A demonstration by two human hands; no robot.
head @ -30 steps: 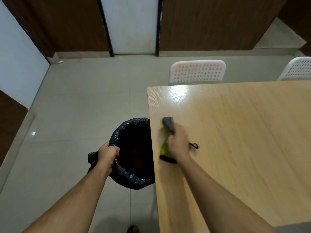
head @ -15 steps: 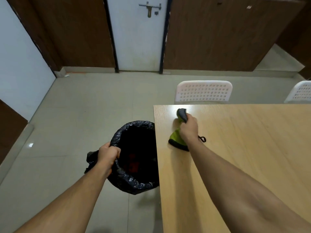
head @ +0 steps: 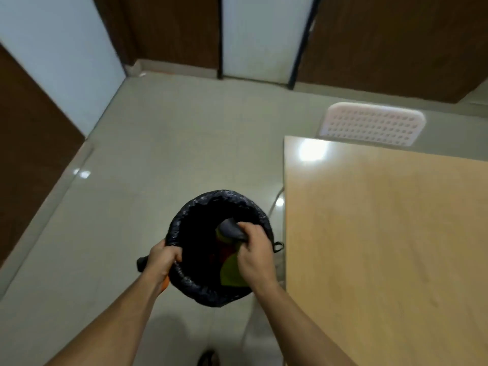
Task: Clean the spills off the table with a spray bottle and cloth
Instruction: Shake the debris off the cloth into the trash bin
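**Right hand holds the cloth over the lined bin**

Right hand (head: pixel 254 253) is curled round a bunched cloth (head: pixel 232 270), grey at the top end and yellow-green lower down, and holds it above the open mouth of a bin lined with a black bag (head: pixel 211 204). The grey end sticks out past the fingers toward the far rim; the green part hangs below the palm, inside the circle of the rim. A small black loop shows just beside the hand, at the bin's right edge. Something red lies deep in the bin, too dark to make out.

Left hand (head: pixel 162 258) grips the near-left rim of the bag, fingers wrapped over the edge and thumb on the outside, with a black tail of bag sticking out to its left. A bit of orange shows just under the wrist.

The bin stands on the pale tiled floor (head: pixel 148 143), just beside the left edge of the light wooden table (head: pixel 383 233), not touching it as far as the view shows. The right forearm crosses in front of the table's near corner. A white perforated chair (head: pixel 372 124) stands at the table's far side. Beyond are brown wall panels and a white door (head: pixel 264 35). No spray bottle is in view. The tip of a dark shoe shows at the bottom edge.
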